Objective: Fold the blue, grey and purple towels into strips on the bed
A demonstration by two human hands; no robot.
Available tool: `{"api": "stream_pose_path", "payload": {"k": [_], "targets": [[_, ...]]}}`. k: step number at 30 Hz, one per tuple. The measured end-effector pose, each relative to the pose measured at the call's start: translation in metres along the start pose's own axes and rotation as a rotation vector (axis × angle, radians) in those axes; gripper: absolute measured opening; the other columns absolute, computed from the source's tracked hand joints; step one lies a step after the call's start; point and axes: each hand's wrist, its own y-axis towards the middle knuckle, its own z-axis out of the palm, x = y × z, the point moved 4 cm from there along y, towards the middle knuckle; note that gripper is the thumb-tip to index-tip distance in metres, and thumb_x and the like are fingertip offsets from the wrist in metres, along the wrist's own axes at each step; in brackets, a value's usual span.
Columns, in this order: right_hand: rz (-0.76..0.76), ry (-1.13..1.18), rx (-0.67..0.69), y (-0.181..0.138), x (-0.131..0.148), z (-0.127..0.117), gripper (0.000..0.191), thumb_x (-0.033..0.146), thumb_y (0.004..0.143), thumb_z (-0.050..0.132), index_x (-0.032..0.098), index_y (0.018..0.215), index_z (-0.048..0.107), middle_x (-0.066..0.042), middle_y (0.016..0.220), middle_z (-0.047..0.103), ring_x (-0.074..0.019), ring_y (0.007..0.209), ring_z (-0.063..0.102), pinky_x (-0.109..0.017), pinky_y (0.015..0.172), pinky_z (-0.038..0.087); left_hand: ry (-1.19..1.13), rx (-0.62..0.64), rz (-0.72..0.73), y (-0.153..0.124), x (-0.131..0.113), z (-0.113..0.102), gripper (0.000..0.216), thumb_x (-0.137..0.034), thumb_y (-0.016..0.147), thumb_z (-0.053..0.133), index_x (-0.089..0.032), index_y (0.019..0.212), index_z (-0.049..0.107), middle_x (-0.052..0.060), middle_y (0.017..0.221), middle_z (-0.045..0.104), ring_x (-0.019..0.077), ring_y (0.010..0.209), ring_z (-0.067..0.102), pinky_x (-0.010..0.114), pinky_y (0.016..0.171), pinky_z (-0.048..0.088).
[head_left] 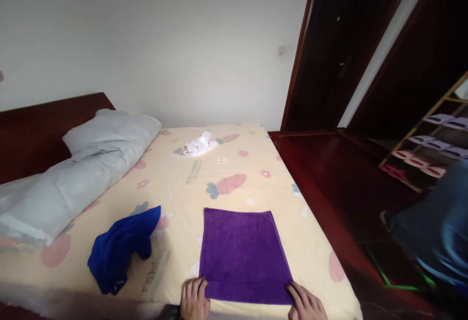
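Purple towel (243, 254) spread flat and square on the near part of the bed (252, 164), on the pale yellow sheet printed with carrots and flowers. Left hand (194, 299) resting palm down at the towel's near left corner, fingers close together, tips touching the edge; whether any cloth is pinched cannot be told. Right hand (306, 303) at the near right corner, fingers slightly spread, lying on the towel's edge, partly cut off by the picture's bottom. Blue cloth (122, 249) crumpled in a heap just left of the towel, apart from it. Grey pillow (78, 174) along the bed's left side by the dark headboard. Small white crumpled bag (199, 144) at the far end. Dark wooden door (340, 47) behind, shoe rack (429, 142) with slippers at right.
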Motion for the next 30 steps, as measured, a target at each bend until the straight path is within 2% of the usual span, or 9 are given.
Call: {"api": "stream_pose_path", "payload": {"k": [3, 6, 10, 12, 14, 18, 23, 25, 30], "targets": [[0.057, -0.019, 0.08, -0.001, 0.002, 0.0, 0.057, 0.037, 0.072, 0.061, 0.063, 0.123, 0.06, 0.011, 0.13, 0.065, -0.0359, 0.12, 0.061, -0.053, 0.103, 0.054, -0.01, 0.006, 0.011, -0.003, 0.002, 0.001, 0.047, -0.013, 0.071, 0.05, -0.034, 0.105, 0.074, 0.006, 0.108, 0.077, 0.031, 0.1, 0.069, 0.052, 0.094, 0.055], [0.049, -0.11, 0.047, -0.002, 0.006, -0.002, 0.055, 0.035, 0.071, 0.06, 0.06, 0.119, 0.065, 0.01, 0.128, 0.067, -0.0348, 0.117, 0.064, -0.053, 0.099, 0.055, -0.017, 0.0, 0.037, -0.003, 0.003, 0.001, 0.044, -0.014, 0.072, 0.049, -0.033, 0.104, 0.073, 0.005, 0.107, 0.077, 0.0301, 0.097, 0.07, 0.051, 0.089, 0.056], [-0.179, -0.26, -0.13, -0.004, 0.015, -0.014, 0.058, 0.026, 0.073, 0.058, 0.051, 0.126, 0.064, 0.007, 0.124, 0.071, -0.0291, 0.105, 0.07, -0.045, 0.083, 0.06, -0.009, -0.104, 0.076, 0.002, -0.002, -0.009, 0.04, -0.012, 0.072, 0.049, -0.029, 0.1, 0.073, 0.006, 0.103, 0.078, 0.0277, 0.092, 0.071, 0.047, 0.086, 0.055], [-0.298, -0.316, -0.206, -0.005, 0.022, -0.022, 0.059, 0.021, 0.076, 0.057, 0.045, 0.13, 0.062, 0.006, 0.123, 0.071, -0.0263, 0.099, 0.071, -0.04, 0.079, 0.058, -0.005, -0.174, 0.109, 0.005, -0.007, -0.016, 0.036, -0.011, 0.074, 0.048, -0.025, 0.097, 0.072, 0.006, 0.1, 0.078, 0.0257, 0.089, 0.071, 0.044, 0.084, 0.054], [-0.342, -0.354, -0.264, -0.005, 0.03, -0.031, 0.053, 0.019, 0.078, 0.055, 0.037, 0.127, 0.065, 0.003, 0.119, 0.073, -0.024, 0.094, 0.07, -0.037, 0.078, 0.054, -0.002, -0.206, 0.124, 0.008, -0.01, -0.023, 0.033, -0.012, 0.077, 0.047, -0.021, 0.097, 0.072, 0.007, 0.1, 0.078, 0.0248, 0.088, 0.071, 0.042, 0.084, 0.052], [-0.302, -0.384, -0.293, -0.001, 0.044, -0.041, 0.038, 0.017, 0.083, 0.051, 0.022, 0.116, 0.069, -0.005, 0.113, 0.074, -0.0221, 0.094, 0.066, -0.036, 0.081, 0.047, -0.002, -0.1, 0.117, 0.013, -0.014, -0.029, 0.032, -0.014, 0.079, 0.049, -0.02, 0.101, 0.071, 0.009, 0.105, 0.077, 0.027, 0.092, 0.071, 0.042, 0.085, 0.051], [-0.369, -0.422, -0.288, -0.002, 0.044, -0.038, 0.037, 0.016, 0.084, 0.051, 0.018, 0.117, 0.067, -0.006, 0.114, 0.073, -0.0208, 0.094, 0.064, -0.034, 0.082, 0.044, -0.066, 0.035, 0.035, 0.011, -0.013, -0.027, 0.037, -0.011, 0.078, 0.049, -0.024, 0.105, 0.071, 0.012, 0.111, 0.076, 0.0331, 0.098, 0.071, 0.049, 0.086, 0.053], [-0.386, -0.433, -0.294, -0.003, 0.041, -0.036, 0.038, 0.016, 0.083, 0.051, 0.018, 0.118, 0.066, -0.007, 0.114, 0.072, -0.021, 0.094, 0.064, -0.034, 0.083, 0.044, -0.091, 0.049, 0.018, 0.008, -0.01, -0.023, 0.037, -0.012, 0.076, 0.05, -0.025, 0.104, 0.071, 0.012, 0.111, 0.077, 0.0344, 0.098, 0.071, 0.051, 0.086, 0.054], [-0.379, -0.406, -0.264, -0.004, 0.037, -0.034, 0.041, 0.019, 0.08, 0.054, 0.022, 0.12, 0.065, -0.004, 0.114, 0.073, -0.0209, 0.094, 0.066, -0.033, 0.082, 0.045, -0.108, -0.007, 0.018, 0.003, -0.008, -0.02, 0.04, -0.011, 0.071, 0.053, -0.026, 0.101, 0.075, 0.011, 0.106, 0.078, 0.0336, 0.093, 0.074, 0.05, 0.078, 0.057]]}}
